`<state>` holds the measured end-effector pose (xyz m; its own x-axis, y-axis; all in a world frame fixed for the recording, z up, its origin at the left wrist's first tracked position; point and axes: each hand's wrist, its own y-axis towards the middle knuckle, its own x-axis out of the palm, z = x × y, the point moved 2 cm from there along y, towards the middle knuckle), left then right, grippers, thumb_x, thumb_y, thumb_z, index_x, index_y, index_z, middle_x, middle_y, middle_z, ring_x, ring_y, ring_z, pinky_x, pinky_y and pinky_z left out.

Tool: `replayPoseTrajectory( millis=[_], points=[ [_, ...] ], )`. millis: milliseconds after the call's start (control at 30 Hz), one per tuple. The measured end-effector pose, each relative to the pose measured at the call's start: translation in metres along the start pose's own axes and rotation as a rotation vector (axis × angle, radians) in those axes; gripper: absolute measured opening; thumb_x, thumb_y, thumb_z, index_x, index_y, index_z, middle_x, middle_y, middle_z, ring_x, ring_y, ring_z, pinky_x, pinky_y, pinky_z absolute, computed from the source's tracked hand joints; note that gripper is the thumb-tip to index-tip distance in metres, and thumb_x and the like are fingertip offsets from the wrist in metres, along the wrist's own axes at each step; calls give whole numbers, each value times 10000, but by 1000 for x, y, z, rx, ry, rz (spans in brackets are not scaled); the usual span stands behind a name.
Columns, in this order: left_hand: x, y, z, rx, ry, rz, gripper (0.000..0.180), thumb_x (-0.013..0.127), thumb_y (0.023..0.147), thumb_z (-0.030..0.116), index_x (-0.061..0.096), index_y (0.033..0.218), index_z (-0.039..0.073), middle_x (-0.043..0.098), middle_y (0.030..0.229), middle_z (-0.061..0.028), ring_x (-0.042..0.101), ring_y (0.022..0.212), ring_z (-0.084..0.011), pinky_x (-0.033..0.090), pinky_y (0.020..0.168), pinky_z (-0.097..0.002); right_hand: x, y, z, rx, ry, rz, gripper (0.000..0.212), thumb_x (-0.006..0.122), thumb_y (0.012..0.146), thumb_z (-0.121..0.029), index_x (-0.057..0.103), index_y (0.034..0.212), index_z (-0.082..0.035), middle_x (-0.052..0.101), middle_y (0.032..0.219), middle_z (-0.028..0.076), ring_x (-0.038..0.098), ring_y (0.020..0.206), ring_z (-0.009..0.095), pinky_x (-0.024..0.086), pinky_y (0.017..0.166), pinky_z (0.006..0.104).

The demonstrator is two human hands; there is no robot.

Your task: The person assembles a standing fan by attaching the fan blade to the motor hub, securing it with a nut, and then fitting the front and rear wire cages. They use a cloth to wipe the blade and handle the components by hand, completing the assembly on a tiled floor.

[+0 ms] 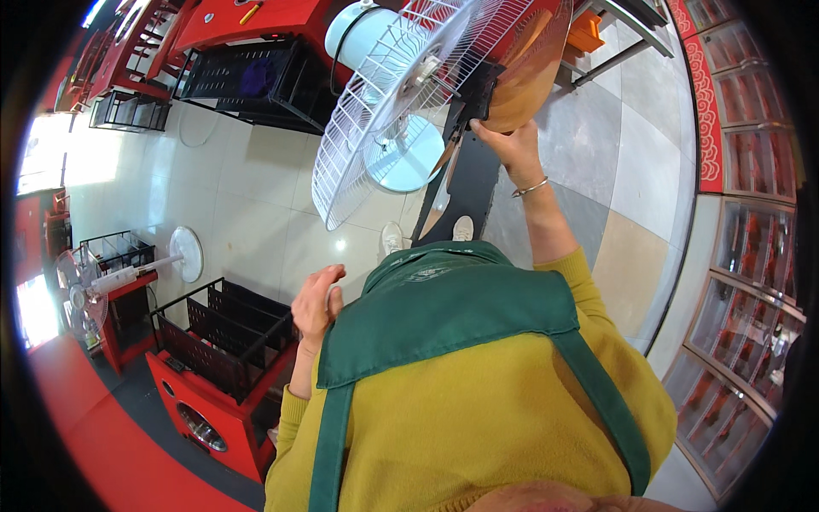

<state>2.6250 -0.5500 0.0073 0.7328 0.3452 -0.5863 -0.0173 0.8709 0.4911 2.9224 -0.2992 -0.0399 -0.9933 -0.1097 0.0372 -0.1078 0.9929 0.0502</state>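
Note:
My right hand [515, 152] reaches forward, its thumb and fingers closed on the lower edge of a curved, translucent orange-brown sheet [533, 64]. A dark piece [478, 94] runs along the near side of that sheet; its exact kind I cannot make out. Just left of it stands a fan with a white wire cage [358, 149], a pale blue motor housing [363, 36] and a round pale blue base [409, 158]. Low on the left, my left hand [316, 303] holds nothing, fingers loosely apart, beside my green apron [452, 307].
A dark floor strip [469, 183] passes beneath my feet. At left stand a black rack on a red cabinet [205, 401] and another white fan [186, 254]. A red table [247, 21] is ahead. Glass-fronted shelves [751, 247] line the right side, near a metal-legged table [618, 60].

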Motion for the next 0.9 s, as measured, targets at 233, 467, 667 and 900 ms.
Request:
replayPoseTrajectory(
  millis=[233,467,667,900],
  points=[
    [63,6,12,-105,-89,-135,244,652,912,-29,654,1155,-9,709,1035,-159,711,893,-277,564,769,-325,-51,-10,3,-59,-15,-4,626,820,799,-36,499,1337,-19,613,1217,42,605,1105,148,510,979,322],
    [145,108,42,-200,-403,-169,230,665,939,17,666,1167,-11,705,1075,-109,694,957,-188,548,793,-277,-101,-28,-18,151,675,18,473,700,870,4,538,1314,-9,661,1156,68,656,1043,165,535,941,332],
    [213,181,75,-249,-625,-239,310,691,916,35,665,1222,-9,649,1064,-56,630,935,-116,545,774,-249,-99,-65,-34,9,912,-62,410,642,941,-111,543,1322,4,686,1145,112,695,993,193,581,865,336],
    [245,194,91,-135,-599,-158,267,803,804,52,732,1053,-14,641,878,-69,597,713,-134,507,663,-280,-114,-56,-23,202,827,-136,399,632,957,-179,593,1286,44,692,1170,153,695,1015,215,569,904,349]
  ],
)
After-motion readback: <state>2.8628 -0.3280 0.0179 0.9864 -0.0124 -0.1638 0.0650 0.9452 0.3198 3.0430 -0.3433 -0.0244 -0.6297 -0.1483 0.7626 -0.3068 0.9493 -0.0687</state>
